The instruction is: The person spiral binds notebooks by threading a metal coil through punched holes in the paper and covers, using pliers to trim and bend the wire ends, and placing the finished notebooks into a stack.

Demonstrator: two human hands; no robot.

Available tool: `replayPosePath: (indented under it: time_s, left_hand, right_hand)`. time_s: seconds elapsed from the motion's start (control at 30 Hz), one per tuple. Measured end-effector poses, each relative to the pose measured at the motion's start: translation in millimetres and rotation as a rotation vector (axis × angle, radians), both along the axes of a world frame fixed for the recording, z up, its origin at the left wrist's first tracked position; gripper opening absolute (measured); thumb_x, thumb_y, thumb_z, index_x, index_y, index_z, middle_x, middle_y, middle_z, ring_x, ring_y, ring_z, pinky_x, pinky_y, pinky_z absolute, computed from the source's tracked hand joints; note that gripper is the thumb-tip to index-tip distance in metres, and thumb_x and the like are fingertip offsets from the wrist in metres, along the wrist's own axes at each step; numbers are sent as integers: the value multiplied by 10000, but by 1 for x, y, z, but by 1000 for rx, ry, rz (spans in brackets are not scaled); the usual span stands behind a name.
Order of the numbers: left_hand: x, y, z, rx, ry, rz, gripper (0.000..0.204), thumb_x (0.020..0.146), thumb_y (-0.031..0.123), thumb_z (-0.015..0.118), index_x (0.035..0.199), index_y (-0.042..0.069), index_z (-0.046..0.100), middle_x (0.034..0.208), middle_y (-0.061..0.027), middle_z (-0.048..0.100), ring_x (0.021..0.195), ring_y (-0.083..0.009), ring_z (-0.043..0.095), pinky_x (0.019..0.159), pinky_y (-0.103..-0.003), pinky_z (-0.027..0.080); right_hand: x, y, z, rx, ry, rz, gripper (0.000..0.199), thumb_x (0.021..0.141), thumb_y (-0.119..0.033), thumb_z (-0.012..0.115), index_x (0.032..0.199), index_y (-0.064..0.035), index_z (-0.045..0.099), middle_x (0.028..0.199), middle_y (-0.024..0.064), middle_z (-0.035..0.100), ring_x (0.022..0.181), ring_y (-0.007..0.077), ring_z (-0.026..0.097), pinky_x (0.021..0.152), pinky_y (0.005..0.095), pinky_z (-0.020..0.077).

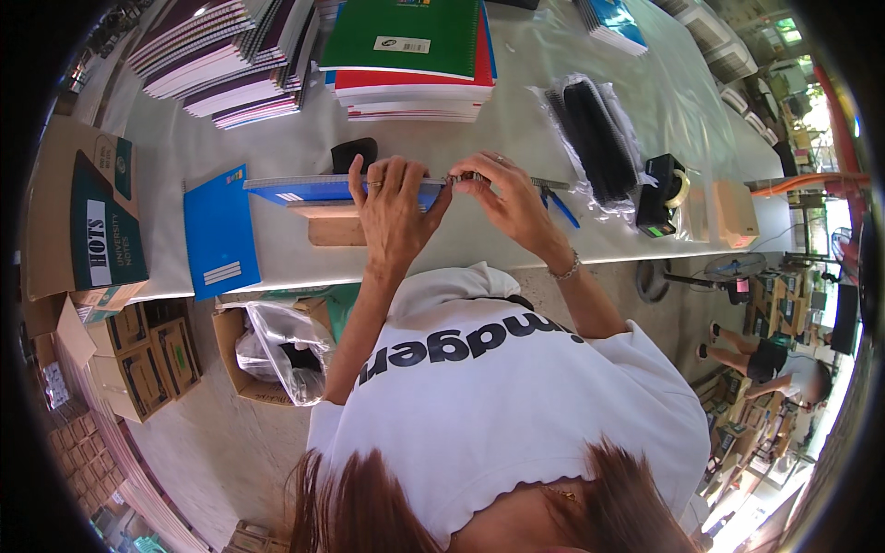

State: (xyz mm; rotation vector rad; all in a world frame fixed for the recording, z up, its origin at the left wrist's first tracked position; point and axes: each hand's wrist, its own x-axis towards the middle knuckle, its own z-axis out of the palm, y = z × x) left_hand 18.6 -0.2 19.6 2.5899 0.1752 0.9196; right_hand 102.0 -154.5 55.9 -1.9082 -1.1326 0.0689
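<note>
A blue notebook (pixel 323 192) stands on edge at the front of the table, a row of holes or coil along its upper edge. My left hand (pixel 395 210) is closed over that edge, fingers behind and thumb in front. Beside it my right hand (pixel 513 205) pinches a dark spiral binding coil (pixel 461 177) at the notebook's upper right. Blue-handled pliers (pixel 562 208) lie just right of my right hand. Under the notebook sits a brown wooden block (pixel 334 232). Another blue notebook (pixel 221 235) lies flat to the left.
Stacked notebooks (pixel 406 96) and a purple-edged pile (pixel 221 64) stand at the back. On the right are bagged black coils (pixel 599 138), a tape dispenser (pixel 659 198) and a tan box (pixel 735 214). A carton (pixel 88 207) stands left; an open box (pixel 241 355) sits below the table.
</note>
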Motion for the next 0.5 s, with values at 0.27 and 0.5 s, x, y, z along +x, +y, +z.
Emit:
replayPosePath:
  time_s: [0.27, 0.5]
  left_hand:
    - [-5, 4, 4, 107, 81, -9, 318, 774, 331, 718, 975, 146, 554, 925, -6, 530, 889, -221, 498, 891, -431, 313]
    - [-11, 10, 2, 12, 52, -201, 307, 785, 214, 710, 1063, 173, 586, 1051, 13, 568, 1046, -185, 515, 916, -436, 328]
  right_hand:
    - [-7, 4, -4, 7, -10, -37, 118, 886, -38, 588, 1001, -11, 580, 872, 114, 620, 835, 313, 591, 833, 390, 426]
    - [-6, -4, 4, -358, 243, 47, 108, 955, -131, 553, 1026, -50, 539, 863, 136, 629, 788, 268, 608, 780, 406, 416]
